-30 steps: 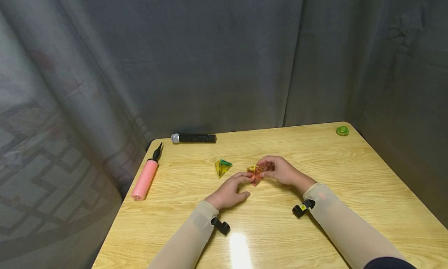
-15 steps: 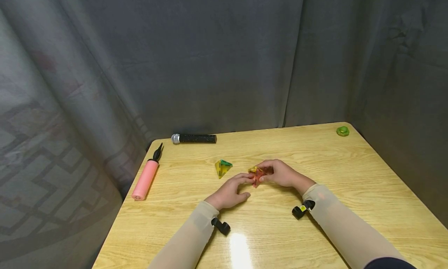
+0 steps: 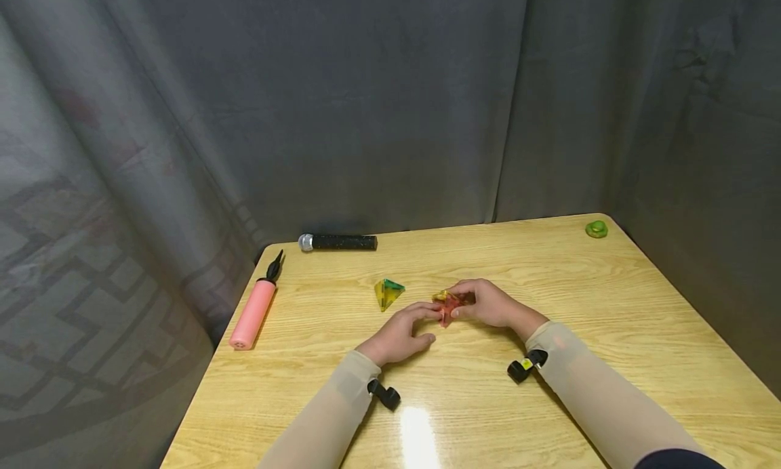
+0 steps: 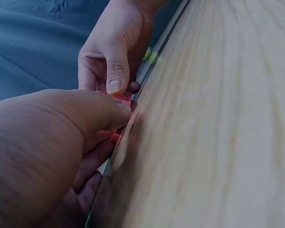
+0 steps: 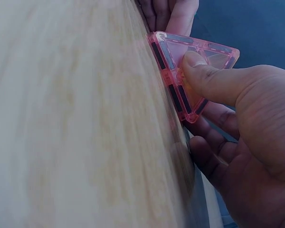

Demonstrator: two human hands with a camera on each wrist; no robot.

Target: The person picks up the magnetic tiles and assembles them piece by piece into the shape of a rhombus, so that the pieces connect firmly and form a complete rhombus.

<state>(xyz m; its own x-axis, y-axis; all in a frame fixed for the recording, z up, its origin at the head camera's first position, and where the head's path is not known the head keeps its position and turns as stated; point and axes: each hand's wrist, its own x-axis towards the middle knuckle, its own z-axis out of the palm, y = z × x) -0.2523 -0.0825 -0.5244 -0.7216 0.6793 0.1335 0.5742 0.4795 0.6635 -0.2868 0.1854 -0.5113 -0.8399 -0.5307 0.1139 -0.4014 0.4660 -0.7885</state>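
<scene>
Red and yellow translucent triangular magnetic tiles [image 3: 444, 316] stand joined in a small pointed shape on the table. My right hand [image 3: 490, 303] pinches this piece from the right; in the right wrist view its thumb lies flat on a pink-red triangle tile [image 5: 218, 47] with dark strips along the edges. From the left, the fingertips of my left hand [image 3: 399, 333] touch the red side, while the thumb stays apart. Just beyond the left hand sits a yellow and green tile pyramid [image 3: 388, 294]. Fingers partly hide the joined tiles.
On the wooden table [image 3: 525, 415], a pink hand pump [image 3: 253, 313] lies at the left edge. A black microphone [image 3: 344, 242] is at the back left, and a small green object [image 3: 596, 229] at the back right. Grey curtains [image 3: 366, 103] hang behind.
My right hand has come slightly lower and nearer, its fingers closer round the red and yellow tiles. The left hand has hardly moved.
</scene>
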